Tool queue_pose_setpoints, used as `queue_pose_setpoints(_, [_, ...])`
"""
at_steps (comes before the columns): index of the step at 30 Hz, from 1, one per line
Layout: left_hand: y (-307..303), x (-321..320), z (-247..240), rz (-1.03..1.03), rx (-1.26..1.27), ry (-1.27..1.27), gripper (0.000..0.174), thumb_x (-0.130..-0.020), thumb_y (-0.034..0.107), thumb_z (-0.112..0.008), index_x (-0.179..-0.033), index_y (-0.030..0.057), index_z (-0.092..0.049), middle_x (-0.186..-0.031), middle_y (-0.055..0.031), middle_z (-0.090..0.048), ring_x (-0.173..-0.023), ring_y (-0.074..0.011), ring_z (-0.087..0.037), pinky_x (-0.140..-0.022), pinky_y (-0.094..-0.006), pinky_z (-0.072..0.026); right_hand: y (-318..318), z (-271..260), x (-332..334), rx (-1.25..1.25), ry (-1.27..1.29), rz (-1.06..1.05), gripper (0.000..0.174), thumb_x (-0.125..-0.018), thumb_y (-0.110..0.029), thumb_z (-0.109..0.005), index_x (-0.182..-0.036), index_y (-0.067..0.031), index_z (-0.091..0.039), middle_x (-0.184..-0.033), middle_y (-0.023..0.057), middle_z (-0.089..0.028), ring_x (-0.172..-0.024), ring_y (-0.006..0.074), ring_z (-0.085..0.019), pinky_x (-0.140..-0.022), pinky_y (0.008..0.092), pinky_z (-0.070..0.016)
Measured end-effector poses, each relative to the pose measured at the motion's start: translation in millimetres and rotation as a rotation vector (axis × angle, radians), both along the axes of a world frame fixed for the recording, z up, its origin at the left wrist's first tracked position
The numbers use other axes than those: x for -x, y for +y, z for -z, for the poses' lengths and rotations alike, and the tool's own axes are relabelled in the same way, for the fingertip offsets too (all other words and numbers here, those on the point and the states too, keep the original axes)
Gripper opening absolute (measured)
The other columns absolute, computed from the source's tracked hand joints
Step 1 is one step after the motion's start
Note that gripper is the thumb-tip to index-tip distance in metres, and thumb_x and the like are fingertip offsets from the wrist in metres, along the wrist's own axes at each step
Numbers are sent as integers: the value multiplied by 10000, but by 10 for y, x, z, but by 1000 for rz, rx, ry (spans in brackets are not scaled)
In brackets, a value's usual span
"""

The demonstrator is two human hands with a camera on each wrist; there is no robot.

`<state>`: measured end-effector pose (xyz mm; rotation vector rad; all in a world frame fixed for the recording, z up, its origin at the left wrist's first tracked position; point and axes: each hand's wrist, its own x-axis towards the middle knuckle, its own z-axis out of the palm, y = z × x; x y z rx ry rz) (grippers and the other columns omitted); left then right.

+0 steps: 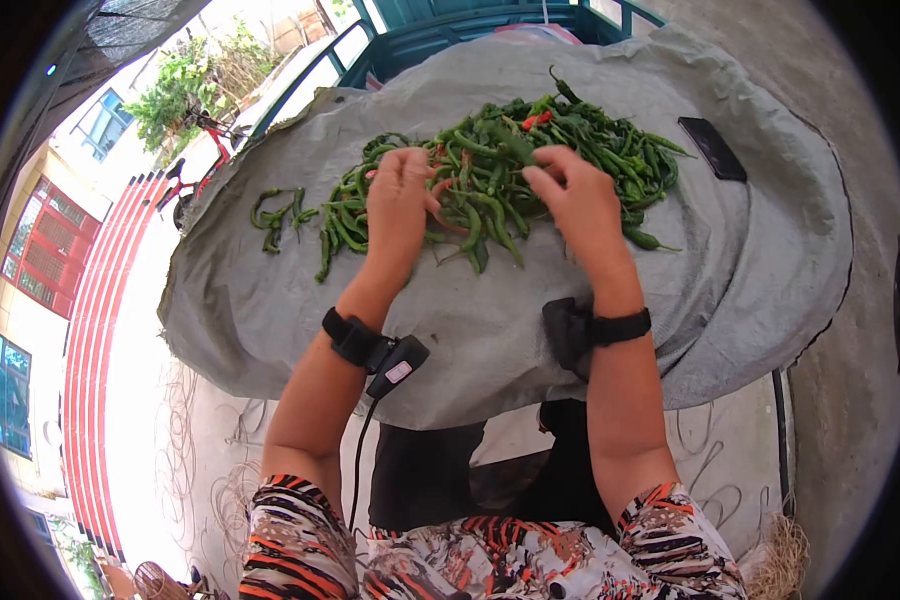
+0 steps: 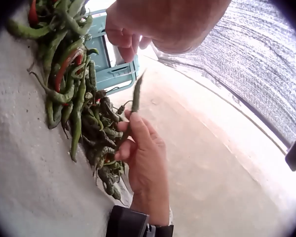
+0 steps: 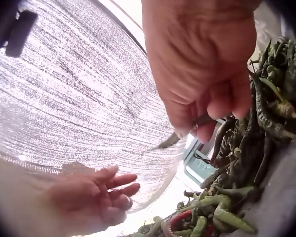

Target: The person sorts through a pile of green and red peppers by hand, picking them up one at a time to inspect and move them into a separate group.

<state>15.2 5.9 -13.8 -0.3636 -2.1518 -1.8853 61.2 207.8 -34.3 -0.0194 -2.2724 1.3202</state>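
Note:
A heap of green chili peppers (image 1: 485, 200), with a few red ones among them, is spread over a grey cloth (image 1: 460, 320). My right hand (image 1: 582, 205) pinches one green chili pepper (image 2: 137, 94) between thumb and fingers, its thin end sticking out past them. In the right wrist view this same chili (image 3: 170, 140) points toward the left hand. Above the left side of the heap is my left hand (image 1: 398, 205), its fingers loosely spread and holding nothing in the right wrist view (image 3: 93, 197).
A black phone (image 1: 712, 148) lies on the cloth right of the heap. Several chilies (image 1: 278, 215) lie apart at the left. Behind the cloth stands a teal metal cart frame (image 1: 450, 30). A cable (image 1: 360, 460) hangs from the left wrist camera.

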Motion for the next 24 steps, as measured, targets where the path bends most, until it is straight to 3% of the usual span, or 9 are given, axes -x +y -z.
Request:
queue_pose_setpoints(3, [15,200,318,-6,503,495,197,-915,194,-614,-1056,65,-659,-1035,-80,-624,-832,-198,-619,-666,-328,-495,-6,26,109,249,130,141,353,-872,-207,-668,-1206,-102,-617,-924,106,-708,-814,235,-674,-734,366,-502])
queue_pose_setpoints(6, [23,199,436,17,953,410,222,-860,173,-638,-1064,89,-663,-1044,-97,-599,-964,-280,-600,-771,-397,-500,-56,43,188,348,304,206,322,-875,-166,-663,-1186,-89,-630,-894,85,-700,-784,185,-661,-727,331,-503])
queue_pose_setpoints(7, [48,198,432,-3,1004,413,208,-844,167,-643,-1042,111,-668,-981,-97,-590,-938,-296,-604,-770,-405,-495,-57,27,187,354,334,210,312,-876,-156,-661,-1179,-87,-635,-892,81,-697,-775,170,-656,-725,320,-503])
queue_pose_setpoints(9, [61,212,407,-6,1020,397,187,-848,167,-641,-1023,105,-667,-948,-96,-583,-927,-294,-607,-763,-406,-494,-43,2,125,288,309,163,288,-878,-147,-658,-1160,-89,-648,-911,79,-690,-756,146,-642,-724,300,-503])
queue_pose_setpoints(12, [51,161,327,-24,991,408,159,-853,161,-640,-997,99,-667,-932,-93,-586,-906,-292,-616,-755,-402,-494,-20,24,114,426,26,-168,273,-874,-156,-660,-1137,-82,-659,-993,89,-673,-772,127,-633,-722,282,-500])
queue_pose_setpoints(16, [27,-16,55,-3,880,400,155,-859,127,-635,-1004,83,-666,-947,-107,-613,-873,-298,-628,-750,-394,-491,-115,114,93,-55,93,-279,324,-861,-258,-663,-1123,-67,-651,-911,85,-698,-850,240,-672,-766,358,-506])
queue_pose_setpoints(17, [6,-7,21,4,849,419,152,-871,122,-631,-1010,70,-662,-941,-102,-625,-854,-270,-630,-738,-373,-488,-126,132,99,-85,73,-308,353,-855,-288,-663,-1126,-63,-645,-878,93,-705,-880,312,-665,-798,395,-499])
queue_pose_setpoints(20, [-22,70,-100,74,687,353,151,-910,120,-617,-1030,36,-650,-920,-77,-654,-803,-179,-622,-699,-309,-476,-133,78,39,-106,-172,-316,352,-862,-270,-664,-1137,-53,-636,-891,101,-697,-765,259,-672,-731,370,-508])
queue_pose_setpoints(24, [11,160,-186,284,357,90,173,-958,156,-599,-1049,13,-633,-912,-31,-661,-760,-67,-570,-652,-228,-445,-118,39,47,197,-232,-425,329,-877,-210,-654,-1142,-17,-624,-868,82,-688,-580,145,-601,-557,299,-475])
